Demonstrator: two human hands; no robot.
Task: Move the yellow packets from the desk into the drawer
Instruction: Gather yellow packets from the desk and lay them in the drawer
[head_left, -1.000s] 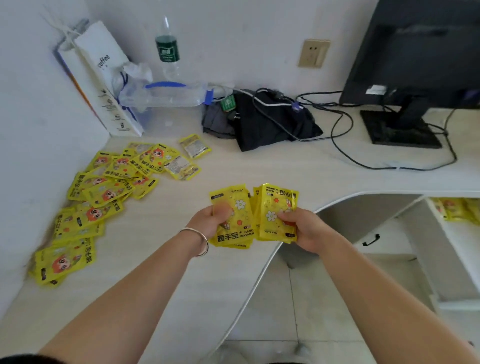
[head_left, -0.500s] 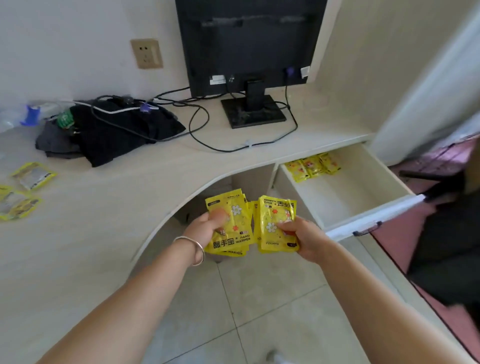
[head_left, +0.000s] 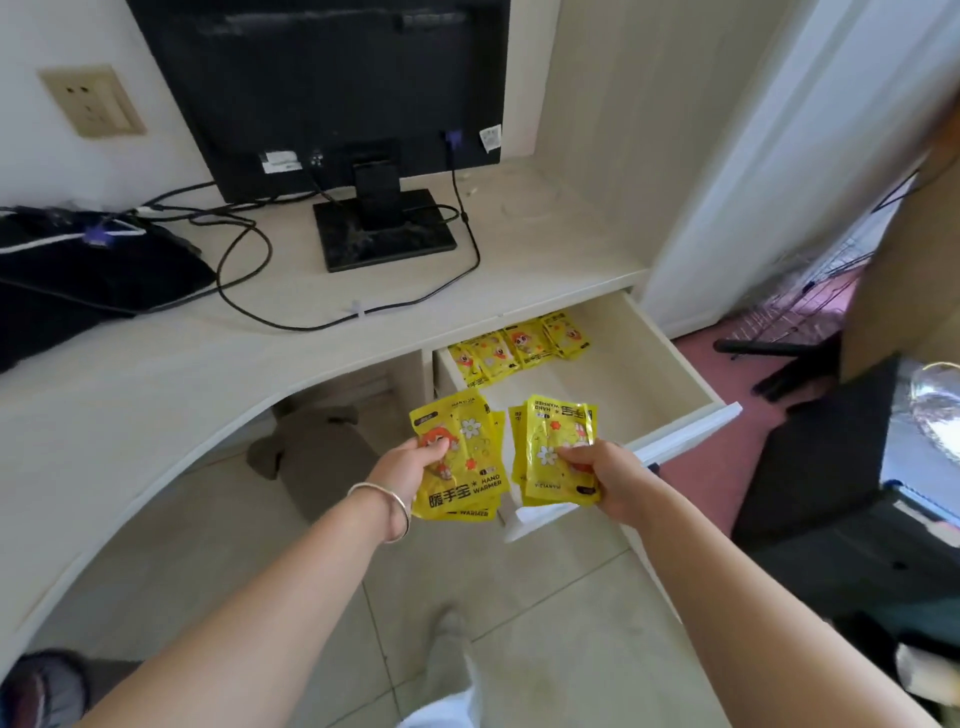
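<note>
Now: two fanned stacks of yellow packets, both in the air, none of these on the bench. The left stack (head_left: 467, 486) shows its print right way up, the right stack (head_left: 550, 415) upside down. Both hang over the near left corner of the open drawer (head_left: 623, 374); no contact with it that I can see.

Hands: the left hand (head_left: 405, 467) pinches its stack at the nine o'clock edge, thumb on the cartoon face, fingers underneath. The right hand (head_left: 605, 480) pinches its stack at the four o'clock side, thumb on the front. Neither is spread.

Handling, as a judgement: glossy flat sachets, light, slightly pillowy, probably slick against one another, so a loose pinch may let a fan slide apart. Grip across the whole stack near one edge and lay it down flat.

A row of packets (head_left: 519, 351) lies at the drawer's back, twelve o'clock from the hands. The likely set-down spot is the drawer floor just in front of it.

The bench (head_left: 208, 364) sweeps from nine to twelve o'clock, with a monitor (head_left: 322, 88) at twelve, a black bag (head_left: 78, 275) at ten and cables (head_left: 244, 270) between them. A bracelet (head_left: 387, 512) sits on the left wrist.
</note>
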